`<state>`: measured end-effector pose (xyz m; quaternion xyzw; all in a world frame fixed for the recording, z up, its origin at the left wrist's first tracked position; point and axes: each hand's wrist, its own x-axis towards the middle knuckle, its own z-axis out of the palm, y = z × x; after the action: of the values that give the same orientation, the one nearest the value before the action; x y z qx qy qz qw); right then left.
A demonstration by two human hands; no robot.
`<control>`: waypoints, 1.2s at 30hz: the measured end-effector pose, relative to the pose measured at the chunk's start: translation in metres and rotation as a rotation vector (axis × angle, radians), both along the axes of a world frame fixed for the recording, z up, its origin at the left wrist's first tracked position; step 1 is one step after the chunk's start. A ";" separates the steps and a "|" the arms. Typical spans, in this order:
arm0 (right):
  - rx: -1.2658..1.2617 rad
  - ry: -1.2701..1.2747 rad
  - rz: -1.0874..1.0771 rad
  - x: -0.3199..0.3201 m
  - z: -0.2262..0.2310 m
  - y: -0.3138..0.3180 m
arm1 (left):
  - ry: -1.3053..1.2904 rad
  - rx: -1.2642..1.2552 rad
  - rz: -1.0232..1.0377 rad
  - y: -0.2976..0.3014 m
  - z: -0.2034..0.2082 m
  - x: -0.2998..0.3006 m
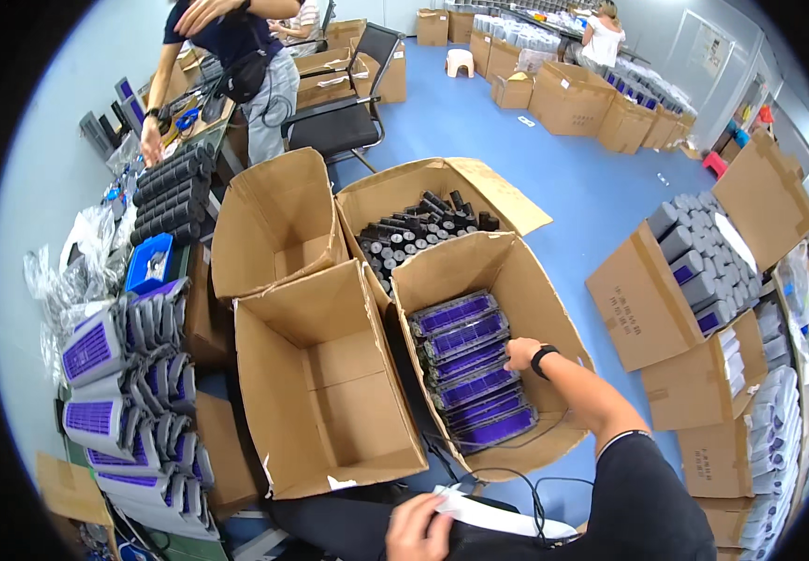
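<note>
My right hand (521,353), with a black band at its wrist, reaches into an open cardboard box (554,323). Its fingers are closed at the right end of one of several long purple-and-grey slotted parts (470,360), which lie in a row inside. Low in the picture, close to my body, my left hand (418,528) has bent fingers pinching the end of a white strip (498,516). That strip stretches off to the right across my lap. Thin black cables (537,496) loop over it.
Two open boxes (330,402) stand to the left; another behind holds black cylinders (414,229). Grey-and-purple housings (133,402) and a blue bin (149,264) line the left table. Filled cartons (652,290) stand right. A co-worker (250,75) stands at the far left beside a chair (344,126).
</note>
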<state>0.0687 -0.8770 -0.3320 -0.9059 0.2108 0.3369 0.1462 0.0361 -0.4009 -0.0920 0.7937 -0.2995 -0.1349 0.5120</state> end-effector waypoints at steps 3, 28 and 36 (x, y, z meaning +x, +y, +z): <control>0.003 0.014 -0.133 0.033 -0.046 0.005 | -0.064 0.032 -0.239 -0.046 -0.036 -0.003; 0.093 -0.046 0.232 -0.100 -0.185 0.135 | -0.073 0.182 -0.310 -0.068 -0.058 0.010; 0.153 -0.013 0.233 -0.094 -0.203 0.131 | -0.156 0.236 0.019 -0.027 -0.030 0.018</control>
<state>-0.0253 -0.7462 -0.5346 -0.9126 0.0767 0.3609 0.1761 0.0538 -0.4275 -0.1216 0.8592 -0.3129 -0.1025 0.3916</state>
